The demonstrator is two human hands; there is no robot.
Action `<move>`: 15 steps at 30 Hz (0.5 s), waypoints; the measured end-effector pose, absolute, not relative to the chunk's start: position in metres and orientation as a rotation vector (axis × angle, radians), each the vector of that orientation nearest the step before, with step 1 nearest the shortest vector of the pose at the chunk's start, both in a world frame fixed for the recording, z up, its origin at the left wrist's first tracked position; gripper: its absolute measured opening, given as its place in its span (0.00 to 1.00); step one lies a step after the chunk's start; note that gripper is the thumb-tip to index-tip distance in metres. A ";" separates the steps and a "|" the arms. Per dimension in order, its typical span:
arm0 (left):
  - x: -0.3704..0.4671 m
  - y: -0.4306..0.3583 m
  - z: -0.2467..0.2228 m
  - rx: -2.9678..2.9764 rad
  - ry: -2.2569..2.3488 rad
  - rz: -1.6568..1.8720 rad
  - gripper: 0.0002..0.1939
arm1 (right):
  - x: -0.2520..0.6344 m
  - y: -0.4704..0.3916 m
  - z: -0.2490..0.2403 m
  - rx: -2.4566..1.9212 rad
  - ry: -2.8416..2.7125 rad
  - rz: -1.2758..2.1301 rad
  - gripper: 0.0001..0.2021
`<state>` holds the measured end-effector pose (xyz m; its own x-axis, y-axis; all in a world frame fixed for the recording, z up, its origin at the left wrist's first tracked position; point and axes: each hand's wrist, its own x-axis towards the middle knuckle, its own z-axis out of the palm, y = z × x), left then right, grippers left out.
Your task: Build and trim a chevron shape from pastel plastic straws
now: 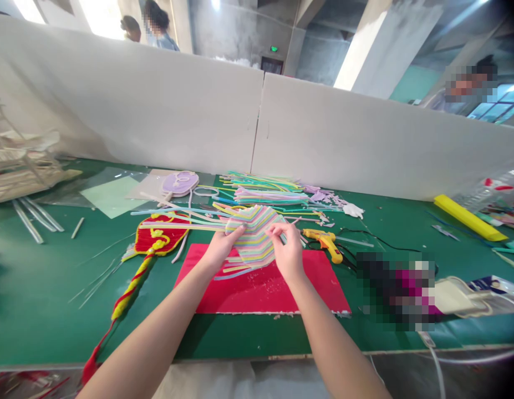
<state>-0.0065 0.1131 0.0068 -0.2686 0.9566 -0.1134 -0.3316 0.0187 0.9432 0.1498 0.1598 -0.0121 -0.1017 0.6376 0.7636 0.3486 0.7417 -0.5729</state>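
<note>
A panel of pastel pipe cleaners [257, 235], laid side by side in pink, yellow, green and blue stripes, is held up above a red board [277, 282]. Long loose ends stick out of its left side. My left hand [223, 246] is closed on the panel's left edge, thumb on the front and the other fingers mostly hidden behind. At the right edge, my right hand [288, 246] is closed in a pinch against the panel. Whatever lies between those fingertips is too small to make out.
A red fan [163, 235] with a twisted yellow handle lies left, a lilac fan [179, 183] behind it. Bundles of pipe cleaners [269, 197] lie at the back. A yellow glue gun [325, 241] with its cord is to the right, near a yellow bar [468, 218]. White partitions [365, 138] stand behind.
</note>
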 end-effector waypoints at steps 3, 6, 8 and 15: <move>-0.007 0.112 0.009 0.703 1.167 1.501 0.31 | 0.160 0.171 -0.014 -0.827 -1.535 0.440 0.09; -0.006 0.110 0.014 0.657 1.187 1.497 0.26 | 0.169 0.183 -0.016 -0.860 -1.357 0.543 0.10; -0.006 0.109 0.017 0.621 1.239 1.493 0.21 | 0.173 0.190 -0.017 -0.875 -1.221 0.592 0.11; -0.014 0.113 0.011 0.470 1.247 1.449 0.17 | 0.178 0.198 -0.025 -0.886 -1.096 0.699 0.15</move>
